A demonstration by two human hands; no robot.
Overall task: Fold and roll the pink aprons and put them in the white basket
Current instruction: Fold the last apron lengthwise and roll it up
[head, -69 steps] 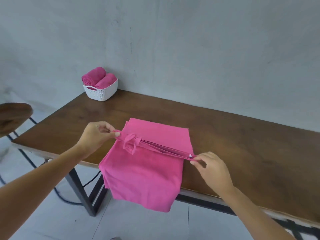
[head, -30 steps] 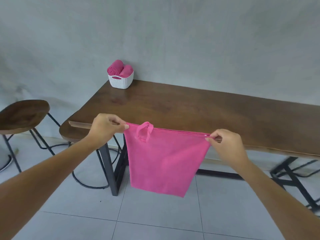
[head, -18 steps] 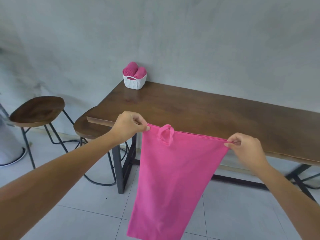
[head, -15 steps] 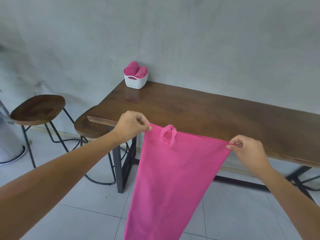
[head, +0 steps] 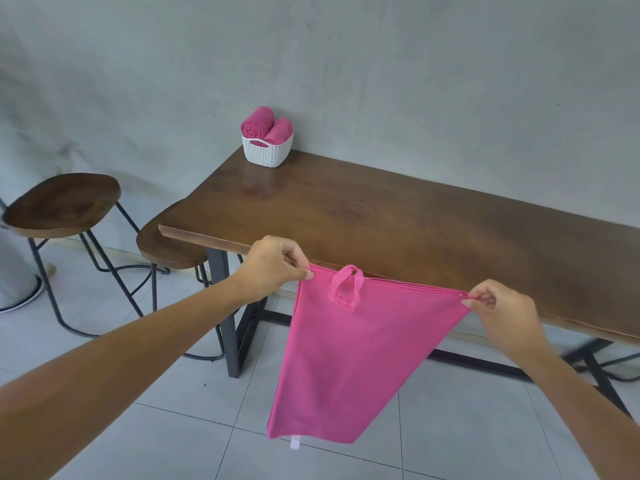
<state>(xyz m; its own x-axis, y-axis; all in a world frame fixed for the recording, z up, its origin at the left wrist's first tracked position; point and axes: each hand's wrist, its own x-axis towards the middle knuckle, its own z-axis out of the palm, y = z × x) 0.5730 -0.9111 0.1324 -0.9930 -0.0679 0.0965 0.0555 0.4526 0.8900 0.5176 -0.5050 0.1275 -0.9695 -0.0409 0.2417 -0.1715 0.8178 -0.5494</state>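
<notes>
Left hand [head: 268, 268] and right hand [head: 504, 311] each pinch a top corner of the folded pink apron [head: 349, 362], hanging taut between them off the table [head: 398, 216] edge; folding underway, next lay flat to roll toward white basket [head: 266, 150] beyond left pinch.

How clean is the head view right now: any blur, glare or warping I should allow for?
Head view: soft, even light, no hard shadows; a faint sheen on the table just in front of the white basket; wide-angle stretch toward the lower corners; slight smear on the table legs at far right; the pink apron is sharp.
</notes>
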